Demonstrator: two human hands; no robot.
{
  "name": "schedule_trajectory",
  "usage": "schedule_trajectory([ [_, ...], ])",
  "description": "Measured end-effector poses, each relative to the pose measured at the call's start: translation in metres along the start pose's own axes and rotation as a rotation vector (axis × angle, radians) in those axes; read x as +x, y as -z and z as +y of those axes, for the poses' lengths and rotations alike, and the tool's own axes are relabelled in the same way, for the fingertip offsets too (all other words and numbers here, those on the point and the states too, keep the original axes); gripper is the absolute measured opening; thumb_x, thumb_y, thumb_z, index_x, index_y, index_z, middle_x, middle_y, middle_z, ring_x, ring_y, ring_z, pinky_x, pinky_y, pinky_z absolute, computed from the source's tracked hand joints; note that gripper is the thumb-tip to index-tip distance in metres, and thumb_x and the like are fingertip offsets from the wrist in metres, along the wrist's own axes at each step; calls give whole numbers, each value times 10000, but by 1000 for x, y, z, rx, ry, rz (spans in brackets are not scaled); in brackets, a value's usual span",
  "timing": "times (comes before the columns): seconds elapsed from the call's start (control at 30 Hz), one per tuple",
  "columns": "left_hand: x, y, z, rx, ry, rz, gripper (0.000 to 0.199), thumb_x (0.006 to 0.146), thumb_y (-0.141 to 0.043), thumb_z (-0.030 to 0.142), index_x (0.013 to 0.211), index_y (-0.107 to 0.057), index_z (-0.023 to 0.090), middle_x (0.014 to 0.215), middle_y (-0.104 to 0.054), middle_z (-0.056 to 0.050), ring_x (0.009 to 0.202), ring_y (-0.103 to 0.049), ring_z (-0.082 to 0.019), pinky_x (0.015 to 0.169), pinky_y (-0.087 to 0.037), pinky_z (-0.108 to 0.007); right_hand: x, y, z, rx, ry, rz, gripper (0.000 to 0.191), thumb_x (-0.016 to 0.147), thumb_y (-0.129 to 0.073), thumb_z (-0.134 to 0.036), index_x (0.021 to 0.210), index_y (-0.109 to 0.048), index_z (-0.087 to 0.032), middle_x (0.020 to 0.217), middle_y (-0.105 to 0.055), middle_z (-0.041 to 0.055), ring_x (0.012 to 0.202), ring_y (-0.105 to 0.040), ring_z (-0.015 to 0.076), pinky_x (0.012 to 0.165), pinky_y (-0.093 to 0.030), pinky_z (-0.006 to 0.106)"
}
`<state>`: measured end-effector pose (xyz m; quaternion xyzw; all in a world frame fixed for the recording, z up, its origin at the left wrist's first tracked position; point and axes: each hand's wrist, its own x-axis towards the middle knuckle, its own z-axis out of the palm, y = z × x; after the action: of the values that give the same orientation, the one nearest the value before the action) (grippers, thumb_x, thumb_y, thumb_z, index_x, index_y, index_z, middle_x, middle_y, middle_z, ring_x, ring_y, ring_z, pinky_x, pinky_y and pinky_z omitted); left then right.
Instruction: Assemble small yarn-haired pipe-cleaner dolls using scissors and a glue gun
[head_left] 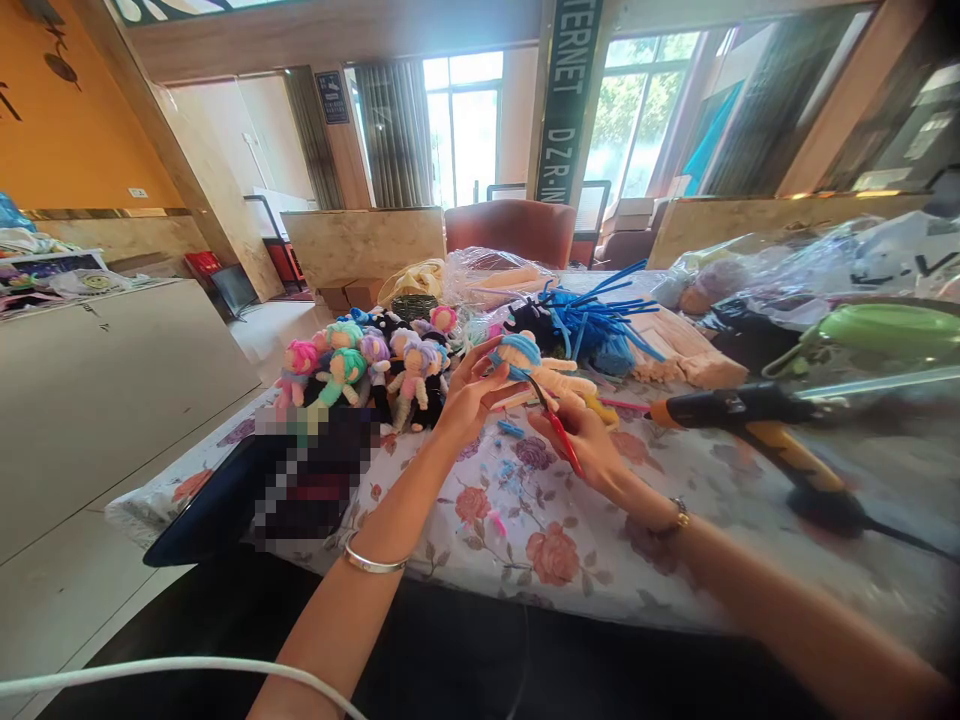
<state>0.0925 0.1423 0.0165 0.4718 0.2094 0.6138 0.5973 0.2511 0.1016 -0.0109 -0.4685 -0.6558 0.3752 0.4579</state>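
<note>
My left hand [471,390] is closed around the head end of a small doll [566,382] with blue hair and a pale peach body. In my right hand [592,450] is a pair of red-handled scissors [564,445], whose dark blades reach up to the blue hair. Whether the blades are apart is too small to tell. Below my hands, a short blue piece [511,428] and small blue scraps lie on the flowered tablecloth [472,540]. Behind the doll rises a bundle of blue fuzzy stems [600,315].
Several finished dolls [345,372] with colourful hair crowd the table left of my hands. A black and orange glue gun [772,425] lies at right, its nozzle toward my right hand. Farther right are a green basin [889,335] and plastic bags. A white cable [187,662] crosses in front.
</note>
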Motion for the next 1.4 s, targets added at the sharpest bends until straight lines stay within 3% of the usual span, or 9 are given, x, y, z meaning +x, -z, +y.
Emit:
schedule_trajectory([
  [0.37, 0, 0, 1, -28, -14, 10, 359, 665, -735, 184, 1008, -648, 245, 918, -676, 4, 814, -671, -167, 869, -533, -443, -1, 1, 0, -11, 17, -49, 533, 749, -537, -676, 547, -402, -201, 505, -408, -14, 494, -360, 109, 487, -231, 272],
  [0.73, 0, 0, 1, -18, -1, 0, 412, 648, -749, 195, 1042, -643, 249, 938, -674, 5, 859, -667, -168, 885, -527, -417, -2, 1, -5, -24, -54, -17, 555, 663, -613, -696, 534, -387, -205, 484, -370, -29, 468, -338, 96, 457, -218, 262],
  [1.4, 1, 0, -1, -9, -9, -5, 380, 638, -763, 208, 1001, -660, 252, 952, -678, -3, 840, -661, -168, 808, -562, -370, -2, 0, -1, -52, 3, -27, 549, 706, -576, -681, 556, -375, -193, 494, -355, -30, 474, -306, 82, 437, -200, 237],
])
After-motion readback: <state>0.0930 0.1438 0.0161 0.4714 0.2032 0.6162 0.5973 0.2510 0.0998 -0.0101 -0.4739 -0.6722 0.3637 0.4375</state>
